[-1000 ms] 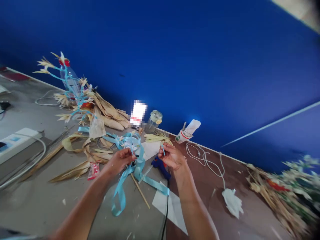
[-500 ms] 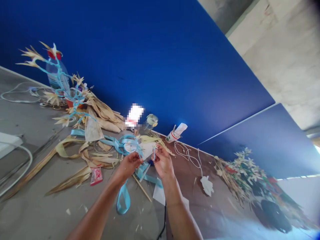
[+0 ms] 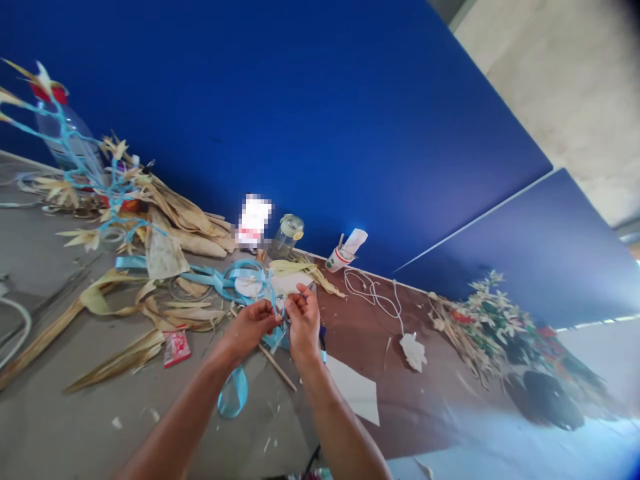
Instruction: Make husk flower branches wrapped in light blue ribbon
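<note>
My left hand (image 3: pixel 255 321) and my right hand (image 3: pixel 304 321) are close together over the middle of the table, fingertips nearly touching. Both are pinched on a thin light-blue ribbon strip (image 3: pixel 281 301); its exact shape between the fingers is partly hidden. Just behind them, a looped light-blue ribbon (image 3: pixel 220 277) lies across the table, and one loop (image 3: pixel 234 393) hangs nearer me below my left wrist. White paper (image 3: pixel 295 283) lies beyond the fingertips. A thin stick (image 3: pixel 277 368) rests under my hands.
Dried corn husks (image 3: pixel 185 217) and blue-stemmed husk flowers (image 3: pixel 113 193) fill the left, by a large plastic bottle (image 3: pixel 70 137). A red packet (image 3: pixel 176 347), a lidded jar (image 3: pixel 287 237), a cup (image 3: pixel 340 257), a white cable (image 3: pixel 373 293) and a flower bunch (image 3: pixel 490 320) surround the workspace.
My hands have come together from a small gap, the right one moving left toward the left one. The view has shifted, and more white paper shows beside my right forearm.
</note>
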Demonstrator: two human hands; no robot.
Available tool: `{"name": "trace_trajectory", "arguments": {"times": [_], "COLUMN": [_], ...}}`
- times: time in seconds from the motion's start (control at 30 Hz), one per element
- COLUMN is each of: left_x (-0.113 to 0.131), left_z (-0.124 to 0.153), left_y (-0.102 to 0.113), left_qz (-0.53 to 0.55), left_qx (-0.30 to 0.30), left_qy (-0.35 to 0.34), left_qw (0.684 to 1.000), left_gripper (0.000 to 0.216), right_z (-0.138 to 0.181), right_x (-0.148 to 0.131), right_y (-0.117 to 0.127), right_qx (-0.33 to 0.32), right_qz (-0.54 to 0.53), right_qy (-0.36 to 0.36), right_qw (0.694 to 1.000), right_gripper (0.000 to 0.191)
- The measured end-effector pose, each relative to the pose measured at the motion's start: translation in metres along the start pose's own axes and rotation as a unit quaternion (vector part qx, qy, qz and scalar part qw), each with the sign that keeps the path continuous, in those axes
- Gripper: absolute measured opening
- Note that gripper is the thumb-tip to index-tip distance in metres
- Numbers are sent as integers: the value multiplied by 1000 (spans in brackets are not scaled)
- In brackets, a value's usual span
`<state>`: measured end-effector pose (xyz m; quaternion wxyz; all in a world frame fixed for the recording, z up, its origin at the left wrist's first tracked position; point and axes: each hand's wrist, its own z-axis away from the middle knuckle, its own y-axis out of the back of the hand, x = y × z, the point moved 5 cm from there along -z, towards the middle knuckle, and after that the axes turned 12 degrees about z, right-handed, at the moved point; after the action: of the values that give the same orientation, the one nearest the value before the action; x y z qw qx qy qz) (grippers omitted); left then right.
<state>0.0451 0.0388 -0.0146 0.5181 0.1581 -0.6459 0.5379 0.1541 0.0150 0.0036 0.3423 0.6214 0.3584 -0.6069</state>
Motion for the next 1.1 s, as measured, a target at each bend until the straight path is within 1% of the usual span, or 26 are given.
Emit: {"name": "trace_trajectory", "arguments": {"times": [0.2,0.4,0.43,0.5,0.57,0.6,0.63,0.7,0.77,0.87,0.97,1.1], "left_x": [1,8,9,9,10,10,11,11,11,11,11,12], "left_z": [1,5,5,6,7,7,8,10,11,11,10,7], "left_y": [-4,-11,-12,-12,-12,-12,-13,-15,-19,-20,-15,-7], "left_qz": [11,0,-3,-9,-16,-19,-22,-27,-35,-48,-58,-72], "left_qx": [4,6,6,3,1,0,-4,-15,-27,-26,-7,26], "left_qy": [-10,-30,-33,-38,-41,-44,-47,-50,-49,-50,-58,-75], "left_qw": [1000,1000,999,999,999,999,999,998,998,997,997,994], "left_gripper": [31,30,30,30,29,29,29,29,28,29,30,29], "right_z": [3,5,5,7,10,11,12,15,16,14,11,6], "right_x": [-2,-3,-2,1,3,4,3,0,-5,-7,-7,-10], "right_y": [5,11,14,22,30,31,31,26,20,16,17,29], "right_qx": [-18,-52,-47,-15,10,2,-18,-78,-117,-127,-126,-114], "right_qz": [-24,-89,-99,-110,-95,-79,-64,-40,-33,-40,-65,-84], "right_qy": [-2,-16,-24,-43,-57,-61,-63,-55,-42,-54,-76,-53], "right_qw": [1000,995,994,993,994,995,996,995,992,990,987,988], "right_gripper": [42,43,43,39,31,29,27,23,19,19,20,16]}}
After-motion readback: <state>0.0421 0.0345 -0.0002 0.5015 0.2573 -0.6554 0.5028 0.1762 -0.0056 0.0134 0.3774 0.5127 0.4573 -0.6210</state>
